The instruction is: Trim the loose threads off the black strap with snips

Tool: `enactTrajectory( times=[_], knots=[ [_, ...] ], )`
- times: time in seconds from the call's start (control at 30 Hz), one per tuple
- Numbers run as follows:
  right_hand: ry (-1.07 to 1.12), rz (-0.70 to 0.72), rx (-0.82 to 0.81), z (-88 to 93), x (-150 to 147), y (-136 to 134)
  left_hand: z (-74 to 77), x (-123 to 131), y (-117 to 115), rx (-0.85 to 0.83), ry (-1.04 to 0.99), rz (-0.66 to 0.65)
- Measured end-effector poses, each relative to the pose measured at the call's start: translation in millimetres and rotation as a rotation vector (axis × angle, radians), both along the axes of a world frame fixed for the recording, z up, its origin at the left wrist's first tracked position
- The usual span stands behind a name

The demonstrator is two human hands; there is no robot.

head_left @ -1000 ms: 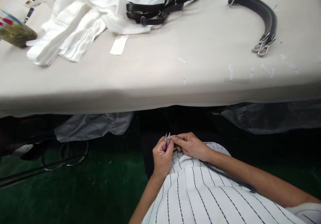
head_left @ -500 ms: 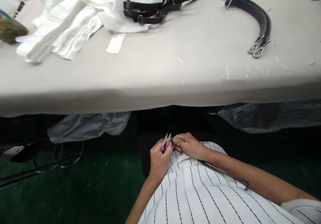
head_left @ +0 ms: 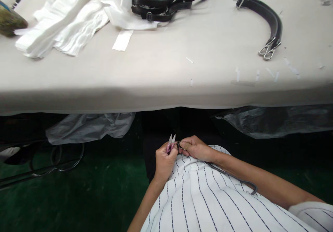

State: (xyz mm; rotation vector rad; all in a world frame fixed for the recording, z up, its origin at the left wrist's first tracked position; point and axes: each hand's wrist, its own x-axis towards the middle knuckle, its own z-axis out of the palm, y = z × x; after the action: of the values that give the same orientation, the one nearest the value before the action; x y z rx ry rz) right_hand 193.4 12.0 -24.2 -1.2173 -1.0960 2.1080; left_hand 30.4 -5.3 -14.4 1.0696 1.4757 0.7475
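Over my lap, my left hand (head_left: 164, 160) is closed around small pink-handled thread snips (head_left: 170, 147), their two pointed blades up and slightly apart. Right beside it, my right hand (head_left: 198, 149) pinches the end of a thin dark strap (head_left: 234, 178). A small glint of metal shows at the fingertips, too small to make out. The strap's tail passes under my right wrist and lies across the striped shirt (head_left: 197, 197). Both hands nearly touch, just below the table edge. My fingers hide most of the strap end.
On the pale table (head_left: 156, 69) lie a black strap with metal clips (head_left: 273, 22), a heap of black buckled straps (head_left: 158, 8), white wrapping sheets (head_left: 65, 20) and paper scraps. A dark yellowish object (head_left: 11, 22) stands far left. Plastic sheeting (head_left: 91, 128) hangs underneath.
The view has shifted slightly, so the table things sit a little higher. The snips are a bit more upright in my left hand; both hands keep their hold.
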Motion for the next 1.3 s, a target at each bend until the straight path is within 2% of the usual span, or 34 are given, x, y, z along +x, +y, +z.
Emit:
enactTrajectory(
  times=[0.27,0.4,0.5,0.73,0.87,1.07,1.3],
  knots=[
    [0.098,0.053,-0.076,2.6,4.7,2.8,-4.4,-2.1,0.7,-0.059,-0.055,-0.013],
    [0.098,-0.023,-0.071,3.2,4.1,1.8,-0.1,-3.7,3.7,-0.047,-0.085,-0.031],
    [0.069,-0.091,-0.056,4.3,4.1,1.0,6.3,-8.0,-0.2,0.009,-0.014,-0.044],
    [0.001,-0.119,-0.025,5.0,4.8,0.0,13.2,-17.9,-21.0,0.177,0.187,-0.292],
    [0.023,-0.118,0.019,9.4,4.7,0.3,9.8,-18.6,-21.9,0.192,0.226,-0.351],
    [0.009,-0.105,0.027,15.2,5.0,0.8,9.8,-17.9,-20.8,0.197,0.225,-0.347],
    [-0.002,-0.107,0.07,12.8,5.6,-1.3,9.1,-18.2,-22.6,0.199,0.226,-0.334]
  ],
)
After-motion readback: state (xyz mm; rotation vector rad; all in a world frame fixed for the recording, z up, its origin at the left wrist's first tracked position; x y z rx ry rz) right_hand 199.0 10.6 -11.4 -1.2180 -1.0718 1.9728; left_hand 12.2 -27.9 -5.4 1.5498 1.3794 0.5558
